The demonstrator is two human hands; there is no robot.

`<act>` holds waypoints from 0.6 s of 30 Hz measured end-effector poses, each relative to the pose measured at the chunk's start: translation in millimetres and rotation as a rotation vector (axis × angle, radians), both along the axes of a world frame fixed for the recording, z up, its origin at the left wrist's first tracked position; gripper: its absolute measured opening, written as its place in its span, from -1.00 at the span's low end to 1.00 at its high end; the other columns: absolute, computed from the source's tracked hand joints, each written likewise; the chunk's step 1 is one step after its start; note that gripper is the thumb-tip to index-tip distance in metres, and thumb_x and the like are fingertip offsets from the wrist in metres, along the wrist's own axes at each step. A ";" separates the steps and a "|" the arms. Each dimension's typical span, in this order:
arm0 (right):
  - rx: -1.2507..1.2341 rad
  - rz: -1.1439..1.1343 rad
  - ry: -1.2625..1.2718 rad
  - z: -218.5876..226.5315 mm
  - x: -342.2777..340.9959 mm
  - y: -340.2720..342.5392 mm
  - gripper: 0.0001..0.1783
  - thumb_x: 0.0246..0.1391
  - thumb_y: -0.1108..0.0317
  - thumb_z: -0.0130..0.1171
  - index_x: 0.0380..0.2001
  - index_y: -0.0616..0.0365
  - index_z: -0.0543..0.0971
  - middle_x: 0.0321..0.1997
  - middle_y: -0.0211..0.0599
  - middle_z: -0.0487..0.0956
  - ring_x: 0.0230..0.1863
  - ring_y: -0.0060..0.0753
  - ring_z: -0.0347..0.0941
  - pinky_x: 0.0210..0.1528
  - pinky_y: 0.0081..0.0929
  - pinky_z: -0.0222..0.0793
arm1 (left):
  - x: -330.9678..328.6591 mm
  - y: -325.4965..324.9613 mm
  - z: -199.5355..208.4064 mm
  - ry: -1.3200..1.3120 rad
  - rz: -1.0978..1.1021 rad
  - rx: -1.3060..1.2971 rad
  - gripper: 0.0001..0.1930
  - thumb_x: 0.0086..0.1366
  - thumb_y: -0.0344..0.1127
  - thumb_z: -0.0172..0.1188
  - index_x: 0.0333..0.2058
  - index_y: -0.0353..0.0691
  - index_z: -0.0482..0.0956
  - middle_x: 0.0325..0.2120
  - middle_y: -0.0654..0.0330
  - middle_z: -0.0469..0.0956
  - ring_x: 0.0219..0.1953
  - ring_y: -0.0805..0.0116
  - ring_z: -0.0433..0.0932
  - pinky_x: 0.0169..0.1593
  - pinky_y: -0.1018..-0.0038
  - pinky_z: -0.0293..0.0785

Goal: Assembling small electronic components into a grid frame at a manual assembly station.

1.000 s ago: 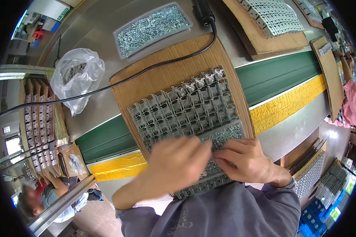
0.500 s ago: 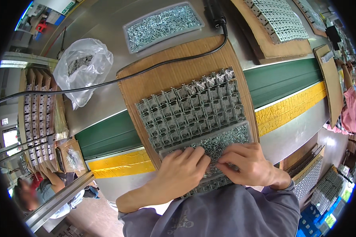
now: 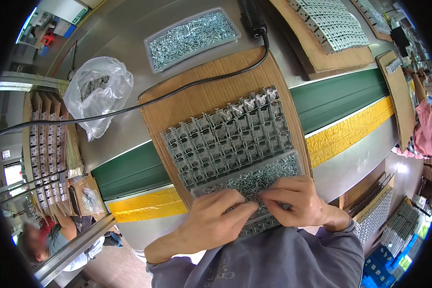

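Small metal brackets point(image 3: 228, 137) stand in close rows on a brown cardboard sheet point(image 3: 187, 96). Against their near side is a shallow clear tray point(image 3: 298, 163) of small silvery screws point(image 3: 254, 180). My left hand point(image 3: 218, 214) is over the tray's near left part, its fingers curled and its thumb and fingertips pinched toward the middle. Close beside it, my right hand point(image 3: 295, 200) is bent with thumb and fingers together above the screws. Whatever the fingertips hold is too small or hidden to make out. More brackets point(image 3: 259, 225) show below my hands, partly covered.
A black cable point(image 3: 177, 90) crosses the cardboard. Beyond lie another screw tray point(image 3: 192, 38) and a clear plastic bag point(image 3: 101, 91) of metal parts. Flat metal parts point(image 3: 329, 24) cover cardboard at the far right. A green strip point(image 3: 341, 101) and yellow tape point(image 3: 348, 125) run across the bench.
The view has shifted slightly. My left hand has turned a little, its fingers lower and its thumb more stretched toward the right hand. Both hands stay over the near screw tray.
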State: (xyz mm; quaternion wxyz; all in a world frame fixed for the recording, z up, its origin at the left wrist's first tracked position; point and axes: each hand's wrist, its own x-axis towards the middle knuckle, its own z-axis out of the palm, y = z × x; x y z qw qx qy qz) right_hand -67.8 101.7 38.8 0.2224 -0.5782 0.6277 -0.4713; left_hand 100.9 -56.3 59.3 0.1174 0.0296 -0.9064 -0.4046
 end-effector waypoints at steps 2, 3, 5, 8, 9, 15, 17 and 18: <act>0.014 -0.008 -0.012 3.5 -1.5 -0.4 -0.70 -0.16 0.66 0.29 -0.24 0.32 0.67 -0.56 -0.27 0.54 -0.61 -0.28 0.50 -0.59 -0.42 0.37 | -3.7 1.3 -3.1 0.060 0.022 0.040 -0.74 0.00 -0.53 0.43 -0.27 -0.30 0.67 -0.46 0.22 0.55 -0.53 0.25 0.56 -0.50 0.40 0.48; 0.029 -0.012 -0.028 4.8 -1.9 -0.9 -0.68 -0.17 0.66 0.28 -0.23 0.34 0.66 -0.58 -0.28 0.53 -0.62 -0.29 0.50 -0.59 -0.44 0.36 | -5.5 3.4 -4.4 0.061 0.062 0.092 -0.76 0.01 -0.55 0.43 -0.28 -0.31 0.66 -0.46 0.19 0.58 -0.54 0.25 0.57 -0.50 0.42 0.48; -0.026 -0.018 -0.033 5.0 -1.0 -2.5 -0.66 -0.18 0.67 0.27 -0.21 0.36 0.65 -0.61 -0.30 0.51 -0.64 -0.32 0.47 -0.61 -0.44 0.33 | -6.1 6.0 -4.0 0.061 0.102 0.141 -0.77 0.03 -0.56 0.43 -0.28 -0.32 0.66 -0.46 0.16 0.61 -0.55 0.26 0.57 -0.50 0.45 0.48; -0.182 -0.001 -0.060 -2.2 4.2 -0.9 -0.63 -0.21 0.69 0.24 -0.20 0.39 0.63 -0.64 -0.33 0.48 -0.68 -0.37 0.42 -0.64 -0.44 0.26 | -6.4 8.9 -2.9 0.045 0.149 0.316 -0.82 0.06 -0.61 0.40 -0.33 -0.33 0.63 -0.42 0.10 0.66 -0.55 0.35 0.59 -0.48 0.51 0.50; -0.285 0.024 -0.081 -5.7 6.8 0.0 -0.62 -0.22 0.70 0.23 -0.20 0.39 0.63 -0.64 -0.35 0.48 -0.70 -0.39 0.40 -0.66 -0.44 0.23 | -6.1 9.7 -2.5 0.013 0.177 0.390 -0.82 0.08 -0.62 0.37 -0.33 -0.32 0.61 -0.41 0.10 0.66 -0.49 0.29 0.63 -0.41 0.47 0.54; -0.301 -0.050 0.000 -5.2 11.2 -7.0 -0.56 -0.21 0.72 0.22 -0.12 0.42 0.58 -0.64 -0.34 0.48 -0.71 -0.39 0.39 -0.66 -0.47 0.26 | -4.2 13.1 1.5 -0.053 0.199 0.602 -0.83 0.08 -0.64 0.32 -0.34 -0.32 0.57 -0.40 0.10 0.66 -0.40 0.32 0.68 -0.31 0.45 0.58; -0.343 -0.029 -0.064 -8.8 12.4 -5.7 -0.54 -0.21 0.73 0.23 -0.11 0.42 0.57 -0.63 -0.32 0.49 -0.71 -0.39 0.40 -0.66 -0.47 0.27 | -5.0 12.8 1.0 -0.066 0.188 0.621 -0.83 0.08 -0.65 0.32 -0.35 -0.33 0.57 -0.38 0.09 0.66 -0.38 0.34 0.68 -0.30 0.45 0.59; -0.346 -0.029 -0.061 -9.9 13.7 -5.3 -0.54 -0.21 0.73 0.23 -0.11 0.42 0.57 -0.63 -0.32 0.49 -0.71 -0.39 0.40 -0.66 -0.47 0.27 | -6.7 13.6 -0.2 -0.056 0.193 0.627 -0.84 0.09 -0.65 0.32 -0.35 -0.34 0.57 -0.38 0.09 0.66 -0.37 0.33 0.68 -0.29 0.45 0.59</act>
